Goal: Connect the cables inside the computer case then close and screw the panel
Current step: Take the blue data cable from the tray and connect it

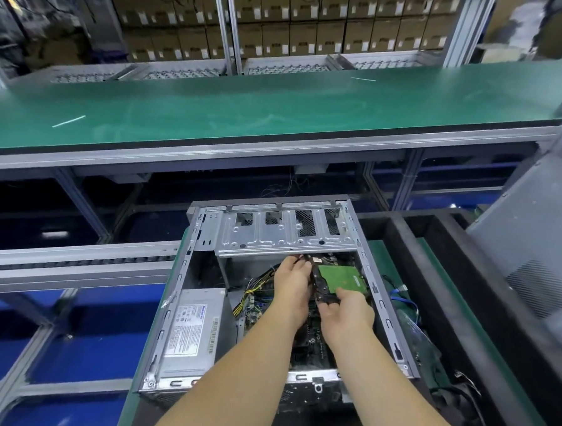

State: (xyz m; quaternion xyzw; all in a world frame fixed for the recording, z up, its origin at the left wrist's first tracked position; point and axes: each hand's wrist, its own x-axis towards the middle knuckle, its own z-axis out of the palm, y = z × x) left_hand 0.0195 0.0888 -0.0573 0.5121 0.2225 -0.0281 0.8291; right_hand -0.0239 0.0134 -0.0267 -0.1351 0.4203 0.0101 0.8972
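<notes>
An open computer case [184, 292] lies on its side on the green bench, its inside facing up. A hard drive [341, 278] with a green circuit board sits under the metal drive cage [281, 235]. My left hand [293, 288] grips the drive's left edge, fingers curled near a black cable at its far end. My right hand [346, 310] holds the drive's near end, thumb on a black connector. The power supply [192, 332] fills the case's near left corner, with yellow and black wires [256, 286] running beside it. The motherboard is partly hidden by my forearms.
A grey side panel [528, 245] leans upright at the right. Blue cables [402, 294] lie on the mat right of the case. A long green conveyor table [278, 105] runs behind, with shelves of cardboard boxes [302, 34] beyond it.
</notes>
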